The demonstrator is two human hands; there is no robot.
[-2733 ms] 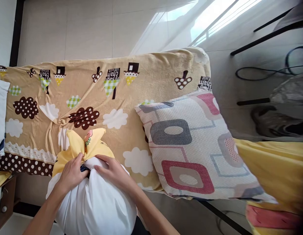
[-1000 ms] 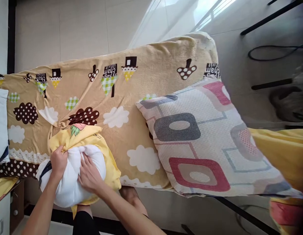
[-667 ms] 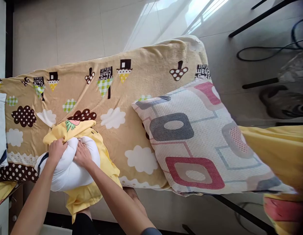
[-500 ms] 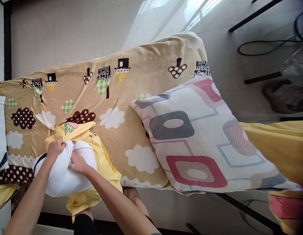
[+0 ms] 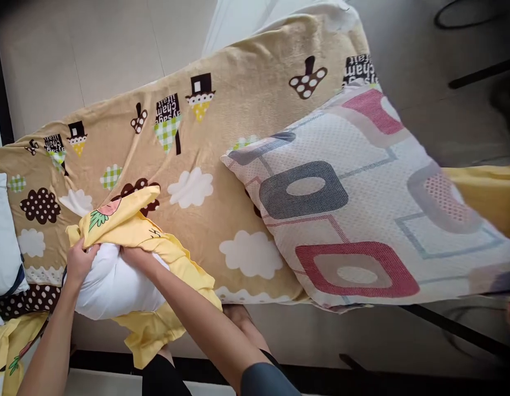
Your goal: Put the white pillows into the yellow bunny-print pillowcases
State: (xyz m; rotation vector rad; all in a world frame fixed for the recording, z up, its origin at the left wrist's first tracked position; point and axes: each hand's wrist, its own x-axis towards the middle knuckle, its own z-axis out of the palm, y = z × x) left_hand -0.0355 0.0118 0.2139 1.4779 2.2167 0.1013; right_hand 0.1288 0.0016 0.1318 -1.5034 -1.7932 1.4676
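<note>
My left hand (image 5: 78, 261) is closed on the edge of a yellow pillowcase (image 5: 188, 275) printed with fruit. Stuffed partly into its opening is a bunched white pillow (image 5: 114, 294), with dark piping at its left side. My right hand (image 5: 136, 257) grips the pillow just inside the opening; its fingertips are hidden under the yellow cloth. The pillow and case rest at the near edge of a bed covered by a tan blanket (image 5: 234, 93), in front of my legs.
A patterned pillow (image 5: 370, 203) covers the right part of the bed. At the left edge lies another white pillow (image 5: 3, 236), with more yellow fabric (image 5: 15, 346) below it. Yellow cloth (image 5: 481, 192) shows beyond the patterned pillow. Tiled floor (image 5: 110, 49) lies behind the bed.
My right hand has pushed forward with the white pillow, deeper under the yellow case. My left hand has moved left and down slightly, and the case's edge now covers more of the pillow.
</note>
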